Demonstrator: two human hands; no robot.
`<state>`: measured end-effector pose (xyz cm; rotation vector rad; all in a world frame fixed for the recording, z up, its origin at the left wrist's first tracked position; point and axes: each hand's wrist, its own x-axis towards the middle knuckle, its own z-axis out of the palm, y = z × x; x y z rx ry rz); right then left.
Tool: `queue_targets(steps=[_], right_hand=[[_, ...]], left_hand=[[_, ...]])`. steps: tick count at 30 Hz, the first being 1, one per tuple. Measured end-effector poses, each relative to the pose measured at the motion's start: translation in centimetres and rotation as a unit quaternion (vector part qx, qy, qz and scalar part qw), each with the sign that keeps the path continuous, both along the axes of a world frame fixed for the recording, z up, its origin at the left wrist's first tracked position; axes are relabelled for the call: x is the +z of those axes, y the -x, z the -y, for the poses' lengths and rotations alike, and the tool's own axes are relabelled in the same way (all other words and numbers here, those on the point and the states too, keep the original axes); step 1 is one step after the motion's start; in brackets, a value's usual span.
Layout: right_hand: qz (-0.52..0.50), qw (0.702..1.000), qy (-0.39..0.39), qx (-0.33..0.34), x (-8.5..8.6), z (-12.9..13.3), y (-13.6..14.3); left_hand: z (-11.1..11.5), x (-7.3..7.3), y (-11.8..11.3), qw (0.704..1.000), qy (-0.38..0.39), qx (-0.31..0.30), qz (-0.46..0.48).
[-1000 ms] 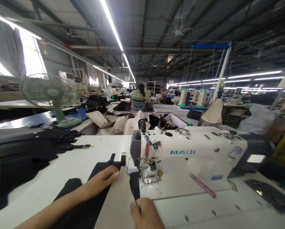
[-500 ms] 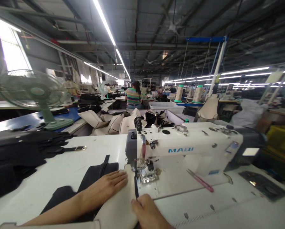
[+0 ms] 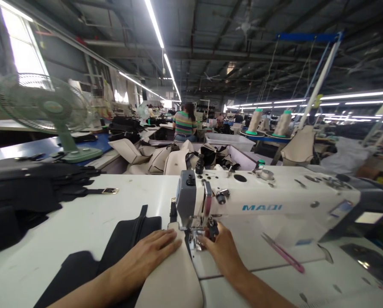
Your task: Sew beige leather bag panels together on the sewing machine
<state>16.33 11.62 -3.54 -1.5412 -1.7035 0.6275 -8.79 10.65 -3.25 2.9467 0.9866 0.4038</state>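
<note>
My left hand (image 3: 157, 250) lies flat, fingers stretched out, on a beige bag panel (image 3: 169, 280) with a dark edge, just left of the needle area. At the sewing machine (image 3: 262, 207), my right hand (image 3: 222, 248) reaches in from the right, thumb and fingers curled around the presser foot (image 3: 198, 241). Its fingertips are partly hidden behind the metal parts, and what they grip is unclear. A black strap with a buckle (image 3: 173, 209) shows beyond the panel's far end. Under my left forearm is a black panel (image 3: 127, 239).
Pink-handled tweezers (image 3: 284, 254) lie on the machine bed. At left are stacked black pieces (image 3: 34, 188) and a green fan (image 3: 50, 107). Beyond the table, a bin holds beige pieces (image 3: 175, 160). Thread cones (image 3: 281, 123) stand behind the machine; a person (image 3: 184, 124) sits farther off.
My right hand has left the near edge of the beige panel and moved forward to the presser foot. My left hand stays on the panel. The view has shifted slightly.
</note>
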Motion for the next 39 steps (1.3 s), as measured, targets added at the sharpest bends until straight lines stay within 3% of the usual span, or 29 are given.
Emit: queue_targets(steps=[9, 17, 23, 27, 34, 39], right_hand=[[-0.041, 0.999, -0.006, -0.023, -2.1, -0.9, 1.0], [0.007, 0.998, -0.05, -0.027, -2.1, -0.6, 1.5], [0.038, 0.997, -0.065, 0.009, -1.6, 0.1, 1.4], [0.038, 0.998, -0.049, 0.014, -0.9, 0.0, 0.1], [0.044, 0.994, -0.05, 0.081, 0.4, 1.1, -5.7], [0.123, 0.976, -0.13, 0.127, 0.0, 3.1, -4.0]], left_hand=[[-0.2, -0.8, 0.3, 1.0, -0.01, 0.006, -0.01], [0.0, -0.1, 0.1, 1.0, -0.001, 0.007, -0.028], [0.3, 0.1, 0.1, 1.0, 0.004, 0.014, -0.002], [0.4, 0.0, 0.2, 1.0, -0.004, 0.012, 0.023], [0.3, -0.2, 0.4, 1.0, -0.015, 0.004, 0.019], [0.3, -0.6, 0.3, 1.0, -0.023, -0.001, 0.02]])
